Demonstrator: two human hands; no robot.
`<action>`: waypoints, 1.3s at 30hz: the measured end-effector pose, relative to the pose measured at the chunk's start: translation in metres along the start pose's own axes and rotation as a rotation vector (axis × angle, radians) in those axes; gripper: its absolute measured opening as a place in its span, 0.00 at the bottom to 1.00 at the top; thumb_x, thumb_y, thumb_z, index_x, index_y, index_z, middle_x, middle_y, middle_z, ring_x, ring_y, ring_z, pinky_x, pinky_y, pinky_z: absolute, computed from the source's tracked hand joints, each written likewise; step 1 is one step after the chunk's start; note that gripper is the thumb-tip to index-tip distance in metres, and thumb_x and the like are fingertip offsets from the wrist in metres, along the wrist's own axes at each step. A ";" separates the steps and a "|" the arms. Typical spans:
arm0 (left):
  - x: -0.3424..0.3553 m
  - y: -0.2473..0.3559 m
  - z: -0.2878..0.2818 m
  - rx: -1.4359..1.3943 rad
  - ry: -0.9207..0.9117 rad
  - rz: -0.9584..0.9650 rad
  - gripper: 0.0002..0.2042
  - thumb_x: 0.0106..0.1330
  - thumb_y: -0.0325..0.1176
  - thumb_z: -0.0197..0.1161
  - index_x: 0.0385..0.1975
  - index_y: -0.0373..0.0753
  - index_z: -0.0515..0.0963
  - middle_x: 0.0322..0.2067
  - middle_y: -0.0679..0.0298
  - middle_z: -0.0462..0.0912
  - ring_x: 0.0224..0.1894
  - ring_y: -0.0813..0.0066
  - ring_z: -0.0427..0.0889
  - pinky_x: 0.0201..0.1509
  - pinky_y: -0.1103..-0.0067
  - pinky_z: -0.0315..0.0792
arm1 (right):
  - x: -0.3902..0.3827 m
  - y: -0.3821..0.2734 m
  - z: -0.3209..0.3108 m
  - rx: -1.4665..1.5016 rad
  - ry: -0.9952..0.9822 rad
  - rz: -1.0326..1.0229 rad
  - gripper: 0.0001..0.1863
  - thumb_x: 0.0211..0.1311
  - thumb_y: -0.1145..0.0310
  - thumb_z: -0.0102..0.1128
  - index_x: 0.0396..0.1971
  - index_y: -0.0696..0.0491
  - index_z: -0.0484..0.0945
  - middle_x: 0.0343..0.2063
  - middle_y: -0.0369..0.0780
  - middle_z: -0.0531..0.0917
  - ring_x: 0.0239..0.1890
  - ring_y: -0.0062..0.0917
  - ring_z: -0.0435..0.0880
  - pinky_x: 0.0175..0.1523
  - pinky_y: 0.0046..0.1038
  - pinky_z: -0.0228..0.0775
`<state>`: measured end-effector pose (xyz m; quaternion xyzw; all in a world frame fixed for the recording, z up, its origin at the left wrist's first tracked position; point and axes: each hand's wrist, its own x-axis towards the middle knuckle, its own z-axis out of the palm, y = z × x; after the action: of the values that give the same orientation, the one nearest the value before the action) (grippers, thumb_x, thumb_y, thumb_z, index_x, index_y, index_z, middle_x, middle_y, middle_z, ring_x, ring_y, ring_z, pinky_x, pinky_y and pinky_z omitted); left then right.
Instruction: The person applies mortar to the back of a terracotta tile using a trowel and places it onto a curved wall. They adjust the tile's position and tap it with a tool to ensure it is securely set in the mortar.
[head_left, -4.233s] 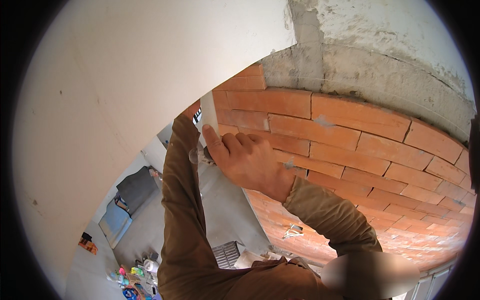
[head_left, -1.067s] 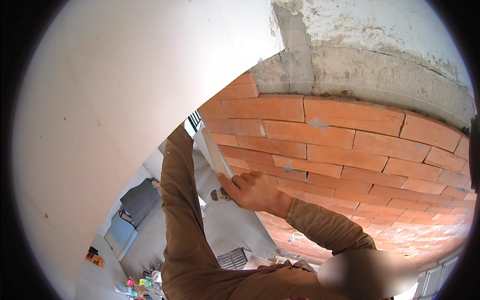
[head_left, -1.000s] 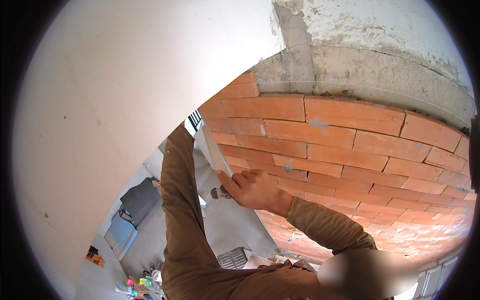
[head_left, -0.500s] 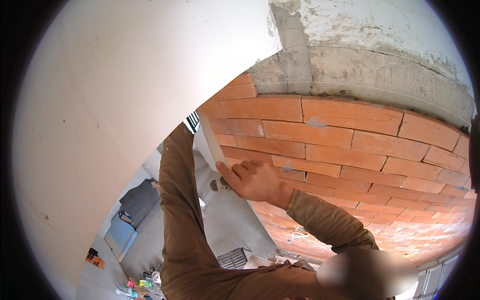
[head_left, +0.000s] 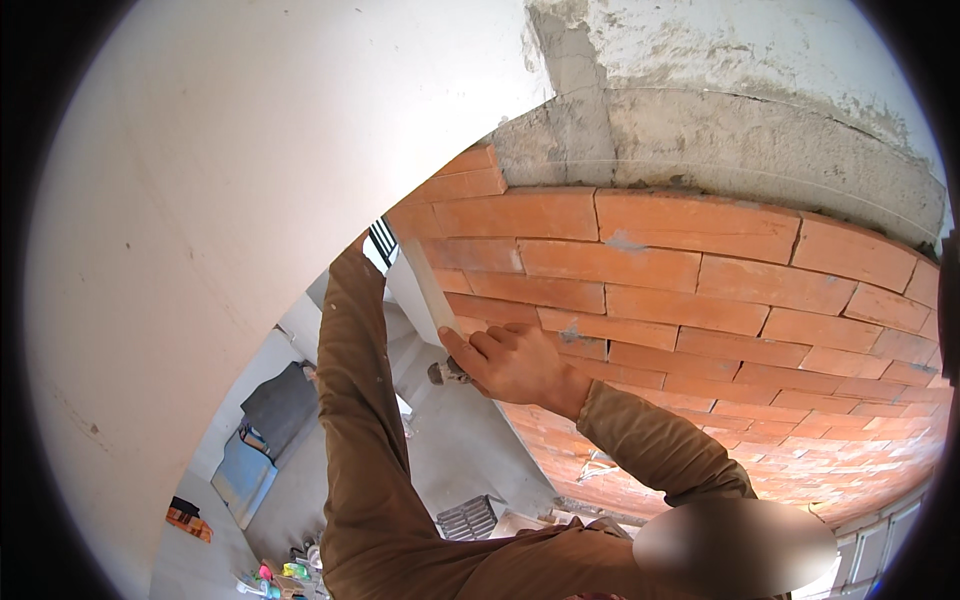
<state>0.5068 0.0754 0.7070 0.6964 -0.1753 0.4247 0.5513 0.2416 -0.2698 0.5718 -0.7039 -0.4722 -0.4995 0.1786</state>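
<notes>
My right hand [head_left: 515, 365] is closed, with its palm side turned away from me. A dirty grey metal end of a tool [head_left: 449, 373] sticks out below its fingers; the rest is hidden, so the kind cannot be told. The index finger lies at the lower end of a long pale strip [head_left: 430, 285], which slants up along the left edge of the brick wall [head_left: 640, 270]. Stretched upward, my left arm ends behind the white surface [head_left: 220, 170]. Only a sliver of my left hand [head_left: 361, 240] shows there, its fingers hidden.
A concrete beam [head_left: 700, 135] with a thin string across it tops the bricks. Far below are the grey floor [head_left: 430, 440], a dark grate [head_left: 467, 518], a blue panel [head_left: 245, 475] and several small colourful items [head_left: 290, 572] at lower left.
The view has shifted slightly, and the bricks sit a little further left. My right hand stays closed by the pale strip, and a sliver of my left hand now shows.
</notes>
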 end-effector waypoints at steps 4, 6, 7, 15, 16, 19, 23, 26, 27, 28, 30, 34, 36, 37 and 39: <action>-0.008 0.003 0.014 -0.285 0.059 -0.120 0.15 0.71 0.24 0.57 0.56 0.34 0.72 0.52 0.59 0.77 0.53 0.67 0.78 0.53 0.73 0.76 | -0.004 0.002 0.003 0.004 -0.007 -0.007 0.29 0.46 0.69 0.66 0.53 0.57 0.77 0.19 0.32 0.77 0.19 0.22 0.77 0.23 0.27 0.72; -0.014 0.010 0.022 -0.256 0.048 -0.123 0.15 0.72 0.25 0.57 0.57 0.35 0.72 0.52 0.59 0.78 0.53 0.69 0.78 0.52 0.73 0.76 | -0.007 0.003 0.003 0.000 -0.009 -0.007 0.29 0.47 0.69 0.66 0.53 0.57 0.77 0.19 0.32 0.77 0.19 0.22 0.77 0.23 0.27 0.73; -0.015 0.011 0.024 -0.308 0.047 -0.161 0.15 0.72 0.26 0.57 0.57 0.35 0.72 0.52 0.59 0.77 0.53 0.69 0.78 0.52 0.72 0.76 | -0.008 0.003 0.002 -0.005 -0.026 -0.004 0.29 0.47 0.69 0.66 0.54 0.57 0.77 0.19 0.32 0.77 0.19 0.22 0.77 0.23 0.26 0.73; -0.015 0.011 0.018 -0.475 -0.036 -0.161 0.16 0.72 0.27 0.57 0.59 0.35 0.70 0.56 0.57 0.76 0.56 0.64 0.78 0.56 0.69 0.75 | -0.010 0.001 0.004 0.011 -0.009 -0.007 0.28 0.48 0.68 0.65 0.54 0.57 0.77 0.19 0.32 0.77 0.18 0.22 0.77 0.23 0.27 0.73; -0.015 0.008 0.021 -0.488 -0.068 -0.174 0.18 0.70 0.25 0.56 0.59 0.35 0.70 0.56 0.56 0.76 0.57 0.63 0.77 0.57 0.69 0.74 | -0.012 0.002 0.004 0.003 -0.016 -0.004 0.28 0.48 0.68 0.65 0.54 0.57 0.77 0.19 0.32 0.77 0.18 0.22 0.77 0.23 0.27 0.73; -0.006 0.000 -0.005 -0.496 -0.145 -0.194 0.23 0.64 0.16 0.52 0.60 0.34 0.69 0.57 0.55 0.75 0.59 0.61 0.76 0.60 0.67 0.73 | -0.006 0.000 0.004 0.013 0.013 -0.022 0.28 0.48 0.68 0.65 0.54 0.58 0.77 0.19 0.32 0.77 0.18 0.22 0.77 0.23 0.26 0.73; -0.005 -0.003 -0.003 -0.519 -0.182 -0.224 0.31 0.54 0.08 0.47 0.62 0.32 0.68 0.58 0.53 0.74 0.61 0.58 0.74 0.63 0.65 0.71 | 0.005 0.001 0.002 0.001 0.061 -0.040 0.29 0.47 0.68 0.65 0.54 0.57 0.77 0.18 0.32 0.77 0.18 0.22 0.77 0.23 0.26 0.73; -0.009 -0.009 0.011 -0.515 -0.209 -0.249 0.27 0.58 0.10 0.47 0.61 0.32 0.68 0.57 0.53 0.75 0.59 0.59 0.75 0.62 0.65 0.70 | 0.012 0.006 -0.005 -0.048 0.059 -0.043 0.28 0.47 0.69 0.65 0.53 0.57 0.77 0.19 0.33 0.77 0.19 0.22 0.77 0.23 0.26 0.73; -0.005 -0.017 0.004 -0.501 -0.218 -0.252 0.25 0.61 0.12 0.48 0.60 0.32 0.69 0.57 0.54 0.76 0.58 0.60 0.75 0.62 0.65 0.70 | 0.017 0.005 -0.006 -0.058 0.064 -0.052 0.28 0.48 0.69 0.65 0.53 0.57 0.77 0.19 0.33 0.78 0.19 0.22 0.78 0.23 0.26 0.73; -0.003 -0.027 0.000 -0.616 -0.196 -0.244 0.22 0.64 0.15 0.49 0.59 0.32 0.70 0.56 0.55 0.76 0.57 0.61 0.76 0.62 0.65 0.71 | 0.022 0.005 -0.007 -0.054 0.088 -0.051 0.28 0.48 0.69 0.64 0.53 0.58 0.77 0.20 0.33 0.78 0.19 0.22 0.78 0.23 0.26 0.72; 0.008 -0.048 -0.020 -0.762 -0.155 -0.213 0.17 0.69 0.21 0.51 0.58 0.32 0.71 0.55 0.56 0.77 0.56 0.62 0.76 0.61 0.67 0.71 | 0.033 0.002 -0.008 -0.032 0.157 -0.051 0.28 0.48 0.70 0.64 0.53 0.58 0.77 0.20 0.34 0.79 0.19 0.22 0.78 0.22 0.26 0.72; 0.009 -0.058 -0.019 -0.808 -0.118 -0.190 0.14 0.75 0.31 0.52 0.56 0.33 0.72 0.53 0.58 0.79 0.55 0.64 0.77 0.59 0.69 0.71 | 0.041 0.008 -0.002 -0.017 0.168 -0.048 0.28 0.48 0.70 0.64 0.54 0.59 0.75 0.22 0.34 0.79 0.19 0.22 0.78 0.23 0.25 0.71; 0.005 -0.056 -0.012 -0.768 -0.101 -0.179 0.14 0.75 0.32 0.51 0.55 0.33 0.73 0.51 0.59 0.79 0.53 0.65 0.78 0.58 0.70 0.71 | 0.045 0.011 -0.004 -0.055 0.134 -0.057 0.28 0.48 0.71 0.63 0.54 0.59 0.75 0.22 0.34 0.79 0.19 0.22 0.78 0.23 0.25 0.72; 0.003 -0.056 -0.008 -0.714 -0.091 -0.166 0.14 0.75 0.33 0.51 0.54 0.34 0.73 0.49 0.59 0.80 0.52 0.65 0.78 0.58 0.70 0.72 | 0.048 0.013 -0.005 -0.068 0.133 -0.058 0.27 0.49 0.71 0.63 0.53 0.59 0.75 0.21 0.33 0.78 0.19 0.21 0.78 0.22 0.25 0.71; -0.007 -0.059 0.009 -0.583 -0.067 -0.167 0.14 0.75 0.35 0.49 0.51 0.34 0.75 0.45 0.61 0.80 0.47 0.68 0.79 0.53 0.72 0.74 | 0.050 0.018 -0.005 -0.101 0.117 -0.057 0.26 0.51 0.71 0.63 0.53 0.59 0.75 0.20 0.33 0.77 0.19 0.21 0.77 0.22 0.25 0.71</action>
<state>0.5481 0.0847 0.6644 0.5344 -0.2499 0.2865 0.7549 0.2565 -0.2579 0.6220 -0.6681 -0.4548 -0.5679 0.1557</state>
